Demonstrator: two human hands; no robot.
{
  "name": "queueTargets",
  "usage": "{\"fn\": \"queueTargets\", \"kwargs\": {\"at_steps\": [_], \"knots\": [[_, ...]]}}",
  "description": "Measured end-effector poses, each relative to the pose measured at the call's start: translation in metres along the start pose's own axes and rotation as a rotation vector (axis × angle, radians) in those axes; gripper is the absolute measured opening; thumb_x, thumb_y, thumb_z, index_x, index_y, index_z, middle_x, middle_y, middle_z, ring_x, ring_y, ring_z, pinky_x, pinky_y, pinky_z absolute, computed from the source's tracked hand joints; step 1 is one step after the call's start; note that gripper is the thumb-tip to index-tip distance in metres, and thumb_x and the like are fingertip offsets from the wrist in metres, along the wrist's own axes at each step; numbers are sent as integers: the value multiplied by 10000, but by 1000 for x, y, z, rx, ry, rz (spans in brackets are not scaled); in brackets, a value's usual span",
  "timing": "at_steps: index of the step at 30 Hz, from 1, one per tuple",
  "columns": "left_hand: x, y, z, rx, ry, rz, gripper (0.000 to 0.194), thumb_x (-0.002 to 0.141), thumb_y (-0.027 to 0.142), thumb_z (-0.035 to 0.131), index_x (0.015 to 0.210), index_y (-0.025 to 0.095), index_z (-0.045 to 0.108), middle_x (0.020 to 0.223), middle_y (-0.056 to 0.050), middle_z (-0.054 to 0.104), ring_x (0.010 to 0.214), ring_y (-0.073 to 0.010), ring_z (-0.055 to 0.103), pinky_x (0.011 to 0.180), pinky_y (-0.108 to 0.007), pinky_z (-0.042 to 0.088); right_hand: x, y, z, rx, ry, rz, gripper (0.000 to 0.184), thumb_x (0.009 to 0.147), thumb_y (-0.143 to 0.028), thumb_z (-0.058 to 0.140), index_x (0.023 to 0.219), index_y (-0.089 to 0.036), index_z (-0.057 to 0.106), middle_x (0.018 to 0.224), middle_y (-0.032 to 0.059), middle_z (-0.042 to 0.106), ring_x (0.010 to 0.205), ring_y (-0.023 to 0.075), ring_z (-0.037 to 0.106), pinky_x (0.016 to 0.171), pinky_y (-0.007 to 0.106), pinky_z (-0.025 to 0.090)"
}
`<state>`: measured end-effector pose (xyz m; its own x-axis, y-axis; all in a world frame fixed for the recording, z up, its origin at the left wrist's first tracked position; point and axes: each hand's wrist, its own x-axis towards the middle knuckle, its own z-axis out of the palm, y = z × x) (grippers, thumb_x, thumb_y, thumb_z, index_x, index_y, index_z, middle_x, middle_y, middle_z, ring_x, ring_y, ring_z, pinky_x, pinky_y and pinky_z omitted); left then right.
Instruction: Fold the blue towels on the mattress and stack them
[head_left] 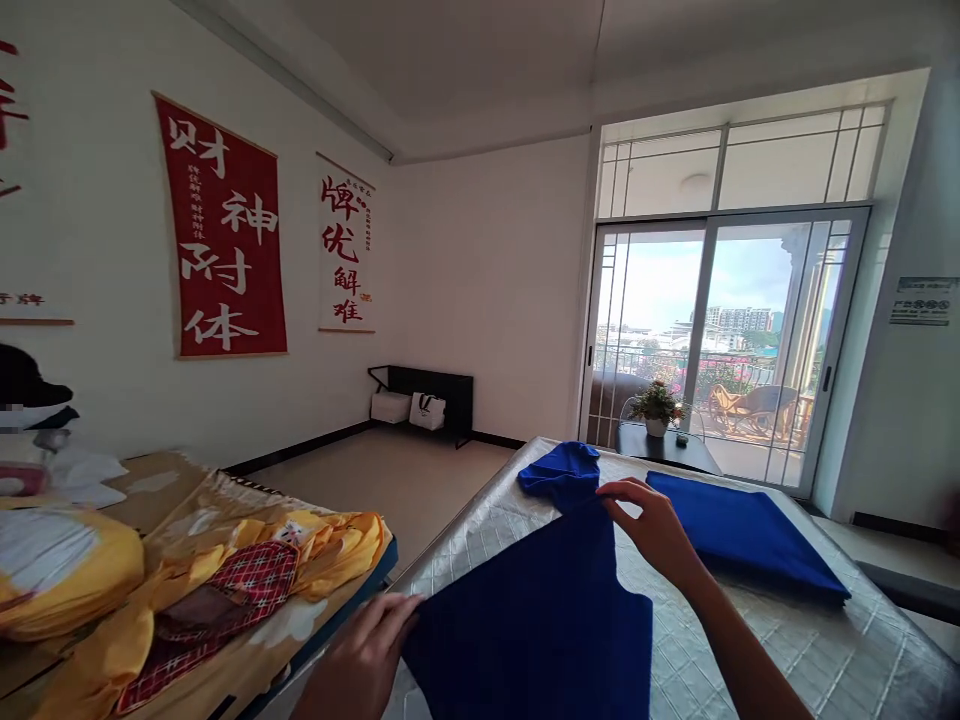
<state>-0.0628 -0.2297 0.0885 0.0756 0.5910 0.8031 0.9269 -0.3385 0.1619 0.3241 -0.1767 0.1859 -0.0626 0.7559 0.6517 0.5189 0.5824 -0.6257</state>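
Observation:
A dark blue piece of cloth (536, 600) with a curved cut-out on its right side is stretched between my two hands over the silver quilted mattress (465, 555). My left hand (369, 640) pinches its left corner, and my right hand (646, 515) holds its top corner between thumb and fingers. The lower part of the cloth runs out of view. Just beyond my right hand lies a crumpled blue cloth (561, 472). Flat on the mattress to the right rests a neatly folded stack of blue cloth (750, 535).
At left, another bed bears a yellow garment (337, 548), a red plaid cloth (255, 580) and a yellow bundle (82, 570). A dark cap (30, 380) shows at the left edge. Past the mattress stand a potted plant (656, 408) on a black table (671, 450) and a sliding glass door (720, 340).

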Motion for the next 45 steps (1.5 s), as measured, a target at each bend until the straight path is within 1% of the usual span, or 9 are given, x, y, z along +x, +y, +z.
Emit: {"fn": "queueTargets", "kwargs": {"at_steps": [4,7,16,21,27,31,36,41,45], "knots": [[72,33,-43,47,19,251,482,1036,416,288,1105,261,739,1101,-69,760,1039,-255,709,958,-393,553,-22,-28,-55,21,209,8,263,861,-489,673,971,-277,782,1029,43,753,963,230,697,889,368,549],[110,59,-66,20,38,232,473,1041,474,302,1171,247,695,1170,-76,738,1078,-262,687,983,-417,534,-41,-45,-82,26,335,26,275,829,-515,706,939,-276,787,1012,44,754,922,229,704,831,347,568],[159,115,-64,-141,20,193,583,1003,651,306,1100,258,726,1085,-53,776,1021,-254,721,933,-371,558,-72,-48,-131,-2,450,110,289,813,-538,722,956,-296,793,992,29,752,896,217,687,768,318,560],[165,146,-62,-180,19,230,595,1008,649,286,1086,259,729,1067,-52,773,1009,-249,719,946,-390,551,-78,-37,-156,-64,509,135,291,796,-538,736,924,-284,793,917,19,739,785,185,664,720,307,535],[156,184,-79,-273,-34,152,521,977,654,372,1022,261,711,1032,-31,760,950,-232,713,822,-331,589,-90,-51,-174,117,600,336,443,762,-559,772,1054,-225,759,535,-38,628,478,142,586,484,257,490],[142,212,-94,-416,-112,85,449,913,645,500,993,263,723,947,-16,758,826,-214,706,581,-251,557,-88,-58,-176,236,795,309,381,756,-434,803,1062,-220,727,770,29,773,772,214,751,722,331,615],[129,261,-107,-697,-289,157,238,906,465,638,967,259,740,845,2,754,740,-163,689,627,-240,553,-84,-44,-179,251,965,219,363,784,-369,808,1113,-255,704,928,-7,778,939,195,746,922,370,586],[124,294,-99,-1078,-475,268,223,912,322,707,1124,254,735,983,-22,762,823,-139,687,775,-247,564,-81,-19,-182,221,931,200,381,828,-383,766,1181,-274,677,957,-20,768,951,172,725,932,357,565],[118,291,-77,-1235,-600,193,210,912,335,714,1101,253,755,1010,-31,755,864,-145,682,796,-252,560,-68,7,-171,187,765,208,456,811,-433,750,1221,-267,638,1081,21,762,1009,199,700,853,347,561]]}}
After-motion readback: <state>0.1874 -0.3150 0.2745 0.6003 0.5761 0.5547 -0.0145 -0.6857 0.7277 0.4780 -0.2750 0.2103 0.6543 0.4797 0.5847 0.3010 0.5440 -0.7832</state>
